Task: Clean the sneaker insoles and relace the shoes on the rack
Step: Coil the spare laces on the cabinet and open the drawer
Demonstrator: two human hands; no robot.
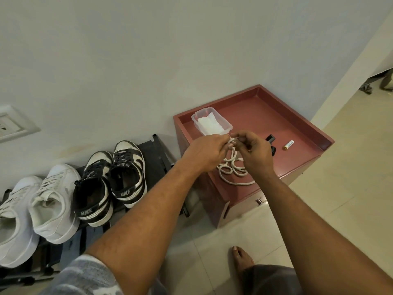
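Note:
A white shoelace [231, 169] lies in loose coils on the red cabinet top [276, 124]. My left hand [205, 153] and my right hand [254, 151] meet above the coils, and both pinch the lace's upper end between thumb and fingers. On the black rack [156, 158] to the left stand two black-and-white sneakers [127, 173] with dark laces. Left of those are two white sneakers [54, 201]; I cannot tell whether they are laced.
A clear plastic box [211, 121] with white tissue sits on the cabinet behind my hands. A battery [288, 145] and a small black object [270, 139] lie to the right. My bare foot [241, 259] stands on the tiled floor. A wall socket [10, 123] is at far left.

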